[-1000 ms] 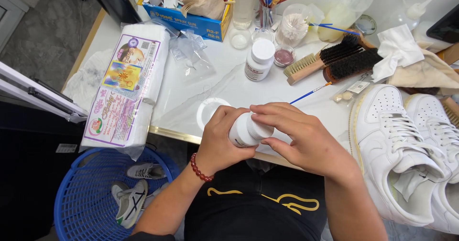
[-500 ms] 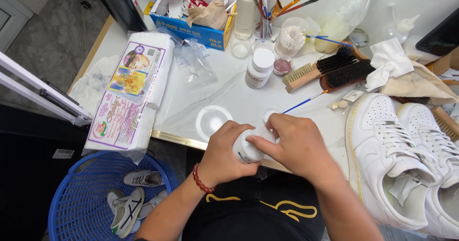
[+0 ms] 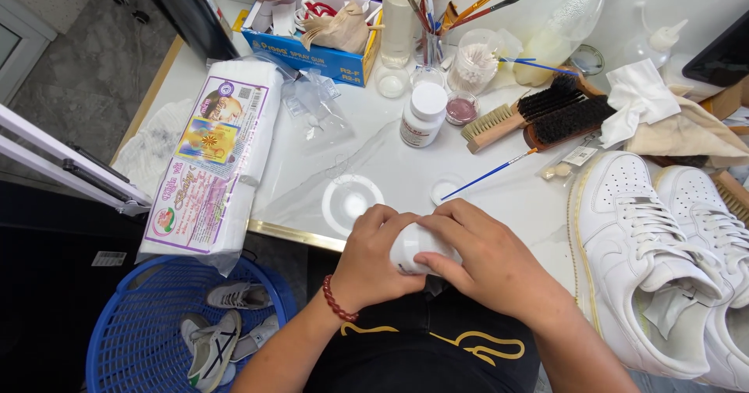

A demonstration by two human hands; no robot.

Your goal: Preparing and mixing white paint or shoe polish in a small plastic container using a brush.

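Observation:
A small white bottle (image 3: pixel 413 246) lies sideways between both hands at the table's near edge, above my lap. My left hand (image 3: pixel 376 262) wraps its left end, with a red bead bracelet on the wrist. My right hand (image 3: pixel 488 264) covers its right end, fingers curled over it. Just beyond the hands a round white dish (image 3: pixel 347 202) and a small white lid (image 3: pixel 446 188) rest on the table. A thin blue-handled brush (image 3: pixel 488 175) lies beside the lid.
A pair of white sneakers (image 3: pixel 655 260) sits at right. Two shoe brushes (image 3: pixel 538 120), a white jar (image 3: pixel 422 115), a clear bottle with blue cap (image 3: pixel 566 26), a blue box (image 3: pixel 312 50) and a packet of cotton pads (image 3: pixel 211 159) lie around. Below left stands a blue basket (image 3: pixel 117 338) with shoes.
The white bottle has gone from upright to lying sideways in my hands, and both hands have lowered toward the table's near edge. The view has shifted slightly.

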